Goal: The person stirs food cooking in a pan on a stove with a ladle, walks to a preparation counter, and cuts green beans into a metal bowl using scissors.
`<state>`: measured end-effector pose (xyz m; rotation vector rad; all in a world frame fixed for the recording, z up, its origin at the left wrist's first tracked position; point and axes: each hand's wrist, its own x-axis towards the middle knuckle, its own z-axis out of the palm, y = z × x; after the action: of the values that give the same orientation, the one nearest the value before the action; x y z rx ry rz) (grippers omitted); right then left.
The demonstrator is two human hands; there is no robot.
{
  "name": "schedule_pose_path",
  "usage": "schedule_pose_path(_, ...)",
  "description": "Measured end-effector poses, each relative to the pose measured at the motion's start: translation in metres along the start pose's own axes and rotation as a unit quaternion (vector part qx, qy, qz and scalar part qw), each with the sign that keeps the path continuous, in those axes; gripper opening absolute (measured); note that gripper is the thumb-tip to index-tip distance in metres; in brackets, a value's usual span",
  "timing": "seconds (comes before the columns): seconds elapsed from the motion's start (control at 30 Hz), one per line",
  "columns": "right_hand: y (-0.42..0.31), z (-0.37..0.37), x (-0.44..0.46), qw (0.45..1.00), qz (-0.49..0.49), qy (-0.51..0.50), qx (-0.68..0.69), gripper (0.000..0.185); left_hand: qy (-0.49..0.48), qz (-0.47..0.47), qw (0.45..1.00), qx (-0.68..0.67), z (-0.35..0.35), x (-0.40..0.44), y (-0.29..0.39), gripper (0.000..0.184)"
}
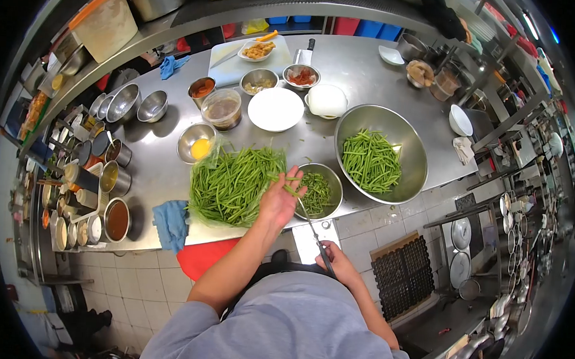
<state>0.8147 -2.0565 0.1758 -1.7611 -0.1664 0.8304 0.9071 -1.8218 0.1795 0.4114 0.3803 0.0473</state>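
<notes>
now the big bowl and the bag left of the small bowl are heaped with green beans; in the left hand a few are loosely held, by the right hand scissors are gripped, best angled off skin.

The right hand partly hides the black handle.

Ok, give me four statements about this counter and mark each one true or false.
1. The right hand grips a dark-handled tool. True.
2. The large bowl on the right is empty. False: the large bowl holds green beans.
3. A blue cloth lies at the front edge of the counter. True.
4. The left hand is on the blue cloth. False: the left hand is by the bagged beans.
</notes>
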Motion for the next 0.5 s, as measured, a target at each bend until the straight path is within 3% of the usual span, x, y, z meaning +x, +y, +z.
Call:
schedule_pose_path(0.1, 0.002, -0.003, -0.001, 0.997, 0.026, -0.038, 0.058, 0.049, -0.019, 0.012, 1.0, -0.003, 0.002, 0.0, -0.002, 0.013)
schedule_pose_path(0.3, 0.003, -0.005, -0.005, 0.97, 0.008, -0.097, 0.223, 0.044, -0.056, 0.021, 0.991, 0.12, -0.002, -0.007, -0.004, 0.008)
schedule_pose_path(0.5, 0.007, -0.007, -0.004, 0.978, 0.022, -0.074, 0.193, 0.046, -0.057, 0.059, 0.983, 0.163, -0.012, -0.003, -0.003, 0.007)
